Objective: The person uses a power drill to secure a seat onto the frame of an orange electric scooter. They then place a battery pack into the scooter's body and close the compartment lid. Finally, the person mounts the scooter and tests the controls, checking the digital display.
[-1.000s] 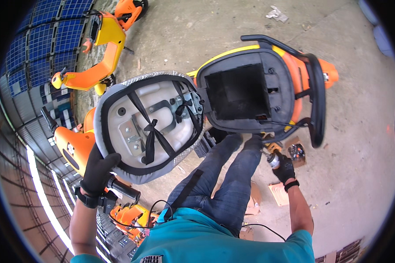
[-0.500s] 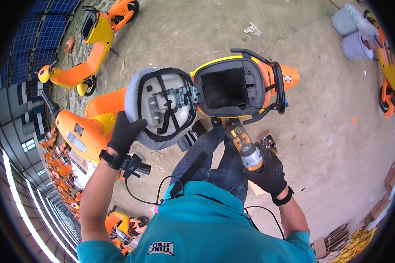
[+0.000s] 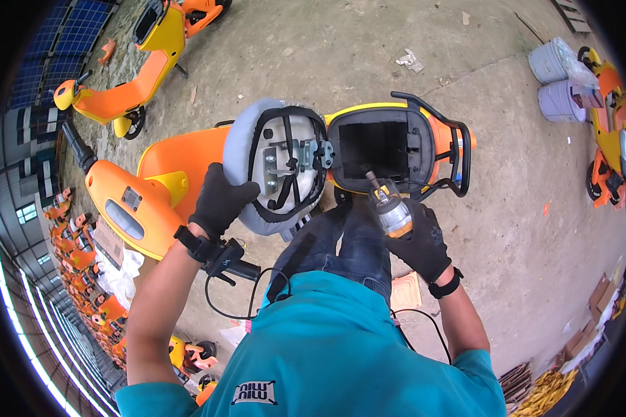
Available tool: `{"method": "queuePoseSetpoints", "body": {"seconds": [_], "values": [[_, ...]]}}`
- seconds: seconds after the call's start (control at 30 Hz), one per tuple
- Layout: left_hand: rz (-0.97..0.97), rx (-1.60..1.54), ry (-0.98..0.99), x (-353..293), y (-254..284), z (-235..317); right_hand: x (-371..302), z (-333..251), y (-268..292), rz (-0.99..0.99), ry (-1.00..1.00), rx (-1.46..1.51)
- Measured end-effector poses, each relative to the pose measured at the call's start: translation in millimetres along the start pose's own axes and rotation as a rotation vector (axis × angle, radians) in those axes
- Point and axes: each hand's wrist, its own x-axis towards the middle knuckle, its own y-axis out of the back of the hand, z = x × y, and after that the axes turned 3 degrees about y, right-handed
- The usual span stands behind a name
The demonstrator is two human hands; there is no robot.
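An orange and yellow scooter (image 3: 181, 158) stands across in front of me with its grey seat (image 3: 239, 146) tipped up, underside showing. On that underside are a metal hinge bracket (image 3: 313, 154) and black straps. My left hand (image 3: 221, 201) grips the seat's near left edge, thumb over the rim. My right hand (image 3: 424, 240), in a black glove too, is closed around a yellow and grey cordless impact driver (image 3: 392, 211). The driver's tip points up and left over the near side of the black storage compartment (image 3: 372, 146), apart from the bracket.
A black grab rail (image 3: 462, 156) curves round the scooter's rear, and its handlebar grip (image 3: 243, 270) lies beside my left wrist. Another scooter (image 3: 146, 83) stands at far left, one more (image 3: 611, 118) at right. Two buckets (image 3: 558, 101) sit near it. A tan box (image 3: 406, 290) lies on the floor.
The driver has swung up, and its tip now reaches over the compartment's near edge. My left hand stays on the seat. The whole view has shifted slightly.
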Motion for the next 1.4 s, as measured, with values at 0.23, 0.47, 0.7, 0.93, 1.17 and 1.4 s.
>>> {"method": "queuePoseSetpoints", "body": {"seconds": [0.23,0.47,0.7,0.93,1.17,1.4], "values": [[0.012,0.066,0.031,-0.7,-0.2,0.8,13.6,11.6,-1.7,-0.179,0.094,0.272],[0.032,0.079,0.047,-1.3,1.6,-1.9,40.6,11.0,17.2,-0.391,0.217,0.330],[0.003,0.037,0.086,-2.0,0.3,7.1,73.2,17.7,20.7,-0.553,0.381,0.428],[0.011,0.052,0.098,-3.0,-0.3,10.3,80.5,23.2,20.4,-0.819,-0.024,0.674],[0.020,0.050,0.105,-5.2,-3.0,19.1,73.6,39.2,8.5,-0.846,0.177,0.502],[0.018,0.004,0.106,-2.6,-5.0,12.1,62.2,53.7,-4.2,-0.596,0.259,0.589]]}}
